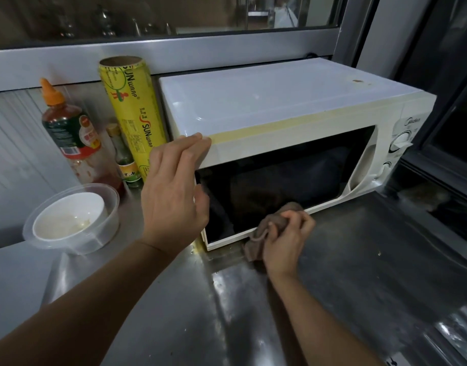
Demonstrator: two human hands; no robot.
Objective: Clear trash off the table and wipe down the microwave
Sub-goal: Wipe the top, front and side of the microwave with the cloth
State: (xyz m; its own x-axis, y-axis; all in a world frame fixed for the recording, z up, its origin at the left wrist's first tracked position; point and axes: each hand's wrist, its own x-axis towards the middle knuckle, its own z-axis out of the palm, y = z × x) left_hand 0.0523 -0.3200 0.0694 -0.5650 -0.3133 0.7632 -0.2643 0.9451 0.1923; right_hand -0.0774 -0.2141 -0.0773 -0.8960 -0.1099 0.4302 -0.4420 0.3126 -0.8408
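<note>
White microwave [280, 107] sitting far on steel counter [359, 260]; left hand [174, 191] bracing its top-left corner, fingers straight; right hand [286, 241] bunching brown cloth [264, 231] against door's lower edge; wrap roll [132, 114], sauce bottle [74, 138], small bottle [124, 157], plastic bowl [71, 220] crowding left.

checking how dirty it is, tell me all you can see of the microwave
The microwave is a white box with a dark glass door, shut, and two dials on its right panel. A yellowish stain runs along the front top edge; a small brown spot marks the top. It sits on the steel counter. The left hand rests on its top left corner; the right hand presses a cloth to the door's lower edge.
</note>
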